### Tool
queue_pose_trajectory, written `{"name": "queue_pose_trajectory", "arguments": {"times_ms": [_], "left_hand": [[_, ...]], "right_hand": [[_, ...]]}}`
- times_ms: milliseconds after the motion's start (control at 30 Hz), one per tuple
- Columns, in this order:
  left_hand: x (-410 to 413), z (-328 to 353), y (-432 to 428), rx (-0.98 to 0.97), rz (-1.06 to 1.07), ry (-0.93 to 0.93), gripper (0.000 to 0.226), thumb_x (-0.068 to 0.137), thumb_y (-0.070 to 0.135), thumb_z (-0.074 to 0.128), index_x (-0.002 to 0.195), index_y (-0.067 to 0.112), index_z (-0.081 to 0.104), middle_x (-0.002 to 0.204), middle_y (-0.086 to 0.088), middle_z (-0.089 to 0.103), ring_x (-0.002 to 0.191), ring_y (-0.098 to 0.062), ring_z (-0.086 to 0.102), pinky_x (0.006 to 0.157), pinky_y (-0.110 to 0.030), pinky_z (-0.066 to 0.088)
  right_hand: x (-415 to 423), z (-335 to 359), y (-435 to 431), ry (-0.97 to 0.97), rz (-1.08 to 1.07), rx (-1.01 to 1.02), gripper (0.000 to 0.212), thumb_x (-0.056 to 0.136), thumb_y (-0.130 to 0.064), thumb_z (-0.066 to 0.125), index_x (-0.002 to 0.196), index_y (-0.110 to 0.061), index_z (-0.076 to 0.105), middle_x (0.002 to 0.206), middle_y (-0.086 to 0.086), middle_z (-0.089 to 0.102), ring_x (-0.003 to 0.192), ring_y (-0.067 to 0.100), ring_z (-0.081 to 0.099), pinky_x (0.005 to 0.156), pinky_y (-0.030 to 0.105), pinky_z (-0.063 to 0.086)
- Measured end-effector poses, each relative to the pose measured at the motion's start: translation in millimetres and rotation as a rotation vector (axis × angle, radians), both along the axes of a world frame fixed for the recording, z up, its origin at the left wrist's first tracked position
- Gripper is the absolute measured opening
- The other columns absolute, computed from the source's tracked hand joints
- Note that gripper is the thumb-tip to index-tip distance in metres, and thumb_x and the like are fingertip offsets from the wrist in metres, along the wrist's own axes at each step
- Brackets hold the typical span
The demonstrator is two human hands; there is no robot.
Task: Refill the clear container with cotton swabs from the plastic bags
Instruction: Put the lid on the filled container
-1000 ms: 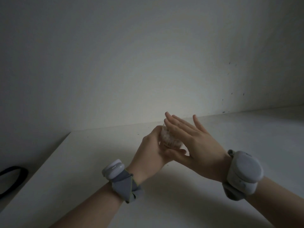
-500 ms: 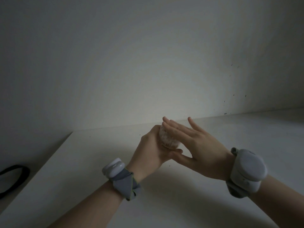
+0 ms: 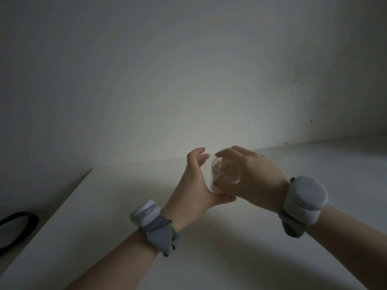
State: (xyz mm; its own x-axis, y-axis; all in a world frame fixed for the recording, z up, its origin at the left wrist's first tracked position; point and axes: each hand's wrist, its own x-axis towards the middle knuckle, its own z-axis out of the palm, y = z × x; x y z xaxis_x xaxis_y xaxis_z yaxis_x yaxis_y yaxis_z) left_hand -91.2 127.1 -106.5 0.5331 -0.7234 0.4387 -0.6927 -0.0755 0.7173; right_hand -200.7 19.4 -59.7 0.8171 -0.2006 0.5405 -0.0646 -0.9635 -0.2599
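Observation:
A small clear container (image 3: 224, 174) packed with cotton swabs is held above the white tabletop (image 3: 293, 237) in dim light. My right hand (image 3: 251, 176) wraps it from the right, fingers over the top and thumb low on its side. My left hand (image 3: 193, 185) is beside it on the left with fingers spread apart; its thumb reaches under the container's base and seems to touch it. Both wrists wear grey bands. No plastic bags are in view.
A plain wall rises right behind the table's far edge (image 3: 314, 142). The table's left edge (image 3: 62, 201) runs diagonally toward me. A black strap loop (image 3: 18, 229) lies below the table at the far left.
The container has passed from my left hand's grip into my right hand. My right hand, flat over it before, now closes round it, while my left fingers have opened.

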Motion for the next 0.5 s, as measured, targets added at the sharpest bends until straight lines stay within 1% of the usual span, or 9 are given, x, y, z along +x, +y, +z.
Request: {"name": "queue_pose_trajectory", "arguments": {"times_ms": [33, 67, 100, 200, 267, 300, 333, 400, 500], "left_hand": [[1.1, 0.2, 0.9, 0.011, 0.005, 0.009, 0.111, 0.056, 0.031, 0.088, 0.138, 0.025, 0.013, 0.144, 0.006, 0.033, 0.133, -0.005, 0.034, 0.101, -0.017, 0.03], [1.7, 0.0, 0.8, 0.024, 0.003, 0.008, 0.112, 0.056, 0.032, 0.088, 0.139, 0.026, 0.013, 0.145, 0.006, 0.032, 0.134, -0.004, 0.031, 0.1, -0.015, 0.028], [2.1, -0.8, 0.8, 0.036, 0.002, 0.006, 0.113, 0.056, 0.033, 0.088, 0.139, 0.026, 0.012, 0.146, 0.006, 0.031, 0.135, -0.004, 0.03, 0.1, -0.015, 0.026], [0.1, -1.5, -0.6, 0.077, -0.02, 0.056, 0.114, 0.056, 0.032, 0.088, 0.14, 0.027, 0.01, 0.147, 0.007, 0.03, 0.135, -0.003, 0.028, 0.102, -0.016, 0.025], [-0.6, -3.2, -1.4, 0.089, -0.033, 0.084, 0.115, 0.057, 0.031, 0.088, 0.141, 0.027, 0.01, 0.145, 0.007, 0.031, 0.133, -0.002, 0.029, 0.102, -0.016, 0.025], [-2.0, -2.9, -1.7, 0.102, -0.043, 0.088, 0.116, 0.056, 0.03, 0.089, 0.141, 0.027, 0.01, 0.143, 0.008, 0.032, 0.131, -0.002, 0.031, 0.102, -0.016, 0.026], [-3.7, -2.4, -2.0, 0.121, -0.056, 0.094, 0.116, 0.056, 0.03, 0.089, 0.141, 0.027, 0.009, 0.14, 0.01, 0.034, 0.129, -0.002, 0.033, 0.101, -0.016, 0.027], [-4.6, -2.3, -2.0, 0.151, -0.083, 0.111, 0.115, 0.056, 0.028, 0.089, 0.141, 0.028, 0.01, 0.128, 0.014, 0.038, 0.121, -0.004, 0.042, 0.099, -0.019, 0.034], [-5.9, -2.0, -2.0, 0.165, -0.116, 0.119, 0.109, 0.058, 0.025, 0.088, 0.138, 0.029, 0.013, 0.113, 0.014, 0.053, 0.103, -0.007, 0.06, 0.097, -0.028, 0.047]], "right_hand": [[-0.7, -1.1, -2.2, 0.028, -0.008, 0.0, 0.06, 0.075, -0.049, 0.064, 0.127, -0.026, 0.047, 0.121, -0.006, 0.055, 0.1, 0.016, 0.059, 0.082, 0.031, 0.053], [-1.5, -1.8, -4.8, 0.01, -0.005, 0.013, 0.061, 0.074, -0.049, 0.064, 0.127, -0.026, 0.047, 0.12, -0.007, 0.055, 0.099, 0.016, 0.059, 0.082, 0.03, 0.053], [-2.6, -1.8, -6.7, 0.002, 0.0, 0.024, 0.061, 0.073, -0.05, 0.064, 0.127, -0.025, 0.048, 0.119, -0.007, 0.056, 0.098, 0.015, 0.059, 0.081, 0.03, 0.053], [-4.2, -1.5, -7.6, 0.06, -0.03, 0.067, 0.062, 0.072, -0.051, 0.066, 0.126, -0.025, 0.05, 0.118, -0.007, 0.057, 0.097, 0.013, 0.058, 0.083, 0.026, 0.05], [-0.5, -1.6, -6.2, 0.161, -0.044, 0.043, 0.061, 0.074, -0.052, 0.065, 0.126, -0.025, 0.049, 0.118, -0.007, 0.057, 0.098, 0.012, 0.057, 0.085, 0.026, 0.049], [0.8, -2.2, -3.9, 0.231, -0.05, 0.026, 0.06, 0.075, -0.053, 0.063, 0.127, -0.026, 0.048, 0.118, -0.008, 0.057, 0.099, 0.013, 0.057, 0.087, 0.027, 0.048], [1.1, -3.2, -2.9, 0.259, -0.054, 0.038, 0.059, 0.076, -0.053, 0.063, 0.126, -0.027, 0.049, 0.118, -0.008, 0.057, 0.099, 0.013, 0.057, 0.087, 0.028, 0.048], [1.6, -3.8, -3.5, 0.215, -0.048, 0.079, 0.056, 0.076, -0.05, 0.064, 0.124, -0.026, 0.05, 0.115, -0.008, 0.058, 0.095, 0.013, 0.058, 0.085, 0.028, 0.05], [1.7, -4.7, -1.2, 0.17, -0.019, 0.078, 0.054, 0.075, -0.048, 0.065, 0.122, -0.028, 0.049, 0.112, -0.009, 0.058, 0.093, 0.012, 0.059, 0.083, 0.031, 0.051]]}}
